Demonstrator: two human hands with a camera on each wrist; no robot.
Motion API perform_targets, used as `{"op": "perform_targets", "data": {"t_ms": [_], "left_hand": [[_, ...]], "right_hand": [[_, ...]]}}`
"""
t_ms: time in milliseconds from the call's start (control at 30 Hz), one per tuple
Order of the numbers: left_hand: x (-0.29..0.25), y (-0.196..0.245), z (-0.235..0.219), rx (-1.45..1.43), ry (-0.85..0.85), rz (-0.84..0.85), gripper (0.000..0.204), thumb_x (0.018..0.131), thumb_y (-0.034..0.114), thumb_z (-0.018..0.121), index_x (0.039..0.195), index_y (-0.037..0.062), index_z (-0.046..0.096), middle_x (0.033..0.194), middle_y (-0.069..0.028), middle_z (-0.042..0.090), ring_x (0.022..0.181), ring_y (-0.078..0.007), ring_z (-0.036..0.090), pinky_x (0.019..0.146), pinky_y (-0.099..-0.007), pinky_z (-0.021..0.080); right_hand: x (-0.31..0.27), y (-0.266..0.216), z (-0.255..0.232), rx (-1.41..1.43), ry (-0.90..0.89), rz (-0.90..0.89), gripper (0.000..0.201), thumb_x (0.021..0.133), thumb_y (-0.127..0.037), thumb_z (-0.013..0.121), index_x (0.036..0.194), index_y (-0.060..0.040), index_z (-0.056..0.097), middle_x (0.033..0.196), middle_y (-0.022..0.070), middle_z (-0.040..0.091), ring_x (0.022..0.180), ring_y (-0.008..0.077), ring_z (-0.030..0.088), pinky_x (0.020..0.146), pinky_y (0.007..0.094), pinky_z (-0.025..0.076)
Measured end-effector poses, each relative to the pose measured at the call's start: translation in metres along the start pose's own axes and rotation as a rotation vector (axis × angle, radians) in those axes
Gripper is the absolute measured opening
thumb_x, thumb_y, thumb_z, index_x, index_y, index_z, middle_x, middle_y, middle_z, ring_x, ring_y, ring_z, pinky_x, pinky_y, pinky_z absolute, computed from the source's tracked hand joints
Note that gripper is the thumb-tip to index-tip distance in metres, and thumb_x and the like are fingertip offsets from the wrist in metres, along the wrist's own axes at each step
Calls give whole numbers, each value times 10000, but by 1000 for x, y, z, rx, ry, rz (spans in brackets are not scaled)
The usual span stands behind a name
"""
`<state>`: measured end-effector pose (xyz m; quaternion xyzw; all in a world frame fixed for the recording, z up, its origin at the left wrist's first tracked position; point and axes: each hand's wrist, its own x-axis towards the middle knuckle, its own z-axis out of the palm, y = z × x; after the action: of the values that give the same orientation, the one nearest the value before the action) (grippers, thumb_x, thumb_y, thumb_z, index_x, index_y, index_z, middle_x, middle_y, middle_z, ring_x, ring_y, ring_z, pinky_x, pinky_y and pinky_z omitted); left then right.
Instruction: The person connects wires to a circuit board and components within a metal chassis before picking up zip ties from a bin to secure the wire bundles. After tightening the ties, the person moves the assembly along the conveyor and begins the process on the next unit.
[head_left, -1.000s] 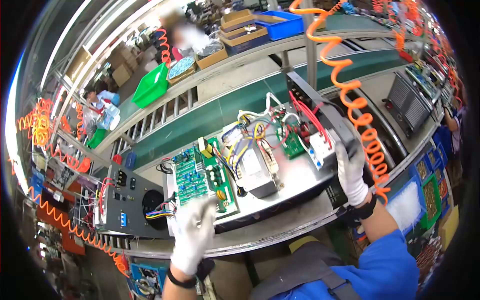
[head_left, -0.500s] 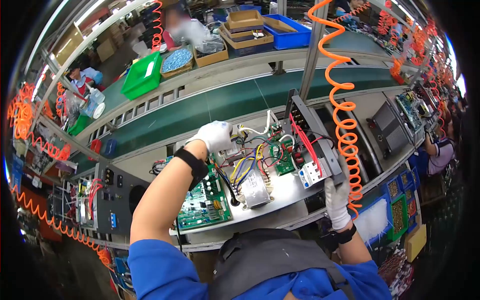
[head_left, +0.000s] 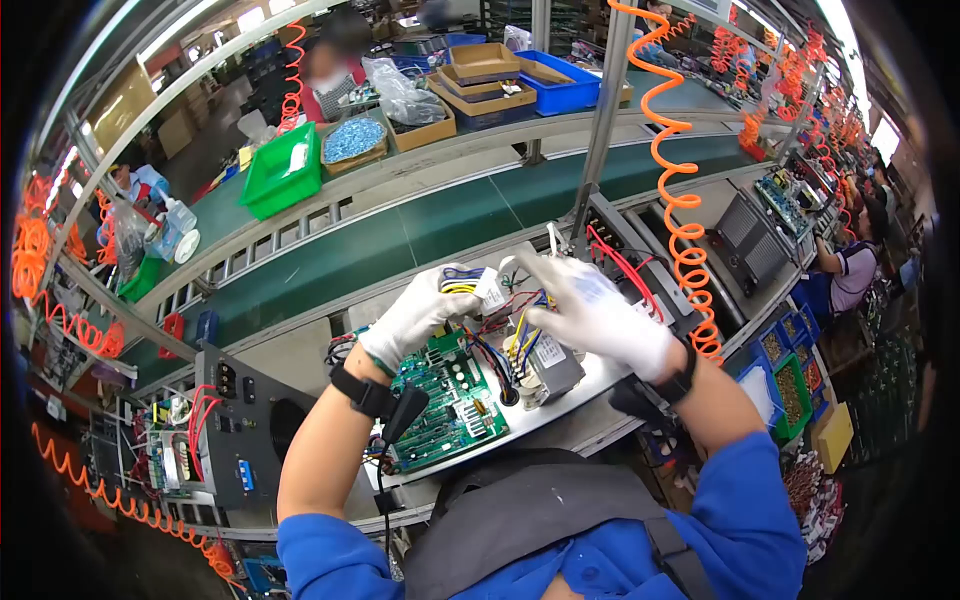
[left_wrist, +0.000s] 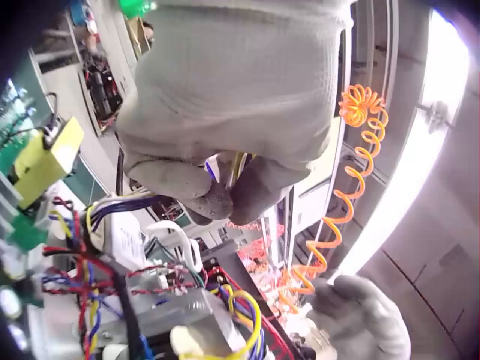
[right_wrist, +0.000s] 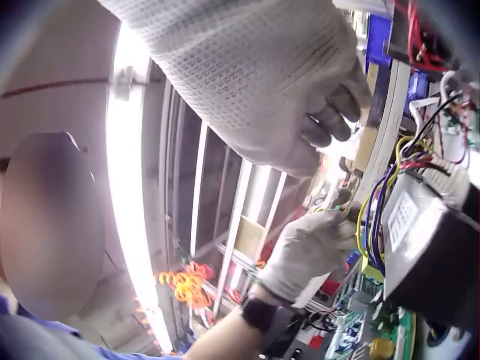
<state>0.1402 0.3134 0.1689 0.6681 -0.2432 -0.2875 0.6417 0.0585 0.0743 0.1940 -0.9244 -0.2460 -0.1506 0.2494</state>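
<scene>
My left hand (head_left: 415, 312), in a white glove, pinches a bundle of yellow and blue wires (head_left: 462, 280) beside a white-labelled block (head_left: 490, 290). The left wrist view shows its curled fingers (left_wrist: 172, 180) around the wires. My right hand (head_left: 600, 312), also gloved, hovers over the chassis with fingers apart and loosely bent, nothing visible between them. Below it sits a boxy transformer (head_left: 552, 368) with yellow and blue leads. A green circuit board (head_left: 450, 400) lies on the chassis plate to the left, and a dark upright panel (head_left: 640, 255) with red wires stands at the right.
A coiled orange air hose (head_left: 685, 220) hangs right of the chassis. Another dark unit (head_left: 250, 425) stands at the left. Behind runs a green conveyor belt (head_left: 400, 235), with a green bin (head_left: 282, 175) and a blue bin (head_left: 560, 90) beyond. Screw bins (head_left: 790, 395) stand at right.
My left hand has gone from the board's front edge to the wires at the back and grips them. My right hand has left the panel and moved left over the transformer.
</scene>
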Motion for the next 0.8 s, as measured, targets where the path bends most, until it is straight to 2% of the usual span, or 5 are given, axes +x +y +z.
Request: {"op": "perform_targets", "data": {"t_ms": [233,367,567,667,800], "left_hand": [[-72,33,24,369,343,59,127,834,11,647,961,11,637,1050,-25,588,948,-102,558,841,-243,453],[-105,33,40,871,312,167,171,763,7,624,928,0,670,1081,-144,588,1038,-304,571,899,-382,472],[-126,30,63,796,444,201,149,837,36,649,973,-14,683,1211,-168,580,1087,-255,597,942,-353,475],[-109,6,62,-105,827,12,257,883,22,650,1123,-48,593,1202,-88,567,955,-99,599,829,-236,486],[-107,-9,51,-475,463,-173,685,988,552,412,1300,-58,425,1209,-164,559,859,-184,657,764,-275,548]], "right_hand": [[100,-25,32,394,-749,-113,730,765,-190,696,1421,-47,410,1269,247,566,1203,358,540,1008,375,426],[115,-31,52,224,-1013,-71,377,761,-203,704,1096,-35,662,954,148,697,845,256,652,767,346,491],[89,-27,64,654,-702,-204,238,803,-164,654,1011,-56,691,865,135,685,769,243,653,697,339,506],[81,-31,60,428,-521,-133,236,836,-194,636,1042,-96,698,911,139,699,834,288,684,724,342,525],[74,-26,66,53,-208,-453,203,802,-168,632,990,-149,706,826,128,689,799,312,673,697,385,535]]}}
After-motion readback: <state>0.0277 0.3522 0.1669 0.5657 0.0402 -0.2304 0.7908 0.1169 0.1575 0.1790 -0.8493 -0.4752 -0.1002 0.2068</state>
